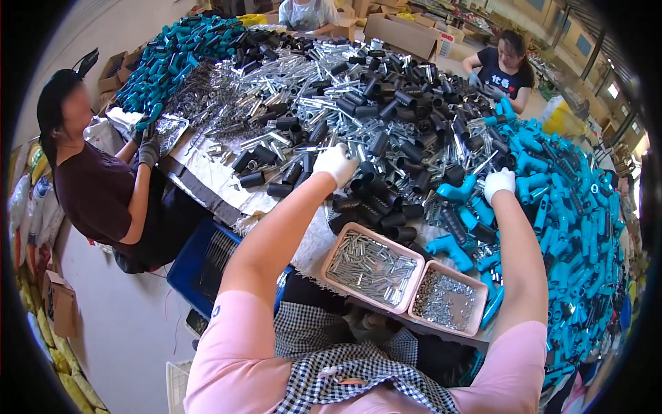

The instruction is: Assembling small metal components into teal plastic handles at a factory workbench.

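Note:
My left hand (336, 166), in a white glove, reaches into the middle of a heaped pile of silver metal rods and black tubes (376, 196). Its fingers are drawn together; whatever they hold is too small to make out. Farther right, my right hand (499, 185), also white-gloved, is curled at the border between the metal parts and a mound of teal plastic handle-shaped shells (534, 162). One teal shell (458, 190) lies just left of it. What the right fingers close on is hidden.
Close to me at the table edge stand a pale bin of short metal pins (331, 269) and a smaller bin of tiny metal parts (480, 310). A blue crate (181, 265) is below left. Co-workers sit at left (89, 172), far right (507, 69) and the far side.

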Motion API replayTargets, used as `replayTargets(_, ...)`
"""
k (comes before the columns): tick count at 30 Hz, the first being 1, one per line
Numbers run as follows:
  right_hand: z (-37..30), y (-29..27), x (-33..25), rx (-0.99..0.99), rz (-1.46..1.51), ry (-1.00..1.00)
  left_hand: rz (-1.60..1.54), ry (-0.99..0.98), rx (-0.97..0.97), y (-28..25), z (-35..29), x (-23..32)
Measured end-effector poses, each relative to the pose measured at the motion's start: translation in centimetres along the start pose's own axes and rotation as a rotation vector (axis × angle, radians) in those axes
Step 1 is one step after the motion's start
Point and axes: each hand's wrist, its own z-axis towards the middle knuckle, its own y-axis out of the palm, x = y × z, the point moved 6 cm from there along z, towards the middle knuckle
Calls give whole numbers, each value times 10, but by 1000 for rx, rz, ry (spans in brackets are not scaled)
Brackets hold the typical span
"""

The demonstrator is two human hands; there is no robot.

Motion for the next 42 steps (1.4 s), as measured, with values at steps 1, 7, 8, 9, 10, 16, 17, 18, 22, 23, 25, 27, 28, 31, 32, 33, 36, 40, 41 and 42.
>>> replayTargets(1, -4, 4, 3, -33, 5, 29, 50, -49, -35, 5, 13, 7)
replayTargets(7, -52, -16, 10, -116, 210, -99, 201, -149, -143, 44, 61, 17)
replayTargets(8, -60, -15, 15, -14, 250, -162, 203, -94, -147, 45, 63, 29)
replayTargets(9, -69, -9, 21, 37, 297, -132, 197, -41, -113, 50, 62, 29)
replayTargets(10, -76, 0, 31, 61, 514, -7, 179, 9, -23, 50, 56, 34)
replayTargets(16, -133, 7, 54, 151, 1417, 41, 264, 37, -167, 43, 31, 30)
replayTargets(17, -147, 5, 54, 178, 1716, 79, 285, 63, -168, 36, 25, 36)
replayTargets(18, -160, 7, 53, 212, 2014, 116, 347, 94, -188, 37, 28, 36)
replayTargets(22, -182, -20, 39, 445, 2189, 50, 453, 123, -3, 15, 57, -69)
replayTargets(23, -185, 5, 42, 462, 2290, 133, 284, 40, -8, 27, 62, -47)
replayTargets(25, -202, 26, 40, 420, 2587, 212, -94, -2, -43, 16, 44, -17)
replayTargets(27, -229, 26, 30, 377, 2810, 185, -397, -63, -88, -3, 1, 10)
replayTargets(28, -247, 13, 22, 299, 2902, 148, -706, -151, -108, -10, -22, 6)
replayTargets(31, -300, 3, -11, 182, 2584, -41, -1118, -2, -152, -25, -102, 52)
replayTargets(32, -326, -17, -20, 135, 2363, -116, -1102, -15, -101, -40, -144, 71)
replayTargets(33, -344, -34, -31, -28, 2156, -87, -1229, 19, -137, -35, -171, 68)
replayTargets(36, -368, -30, -63, 343, 1744, -217, -973, 142, -177, -10, -246, 97)
replayTargets(40, -388, -15, -89, 353, 1457, -175, -979, 104, -337, 45, -311, 111)
replayTargets(41, -392, -12, -90, 226, 1424, -173, -777, 158, -305, 41, -322, 120)
replayTargets(42, -400, -7, -94, 340, 1478, -204, -673, 399, -251, 40, -330, 126)
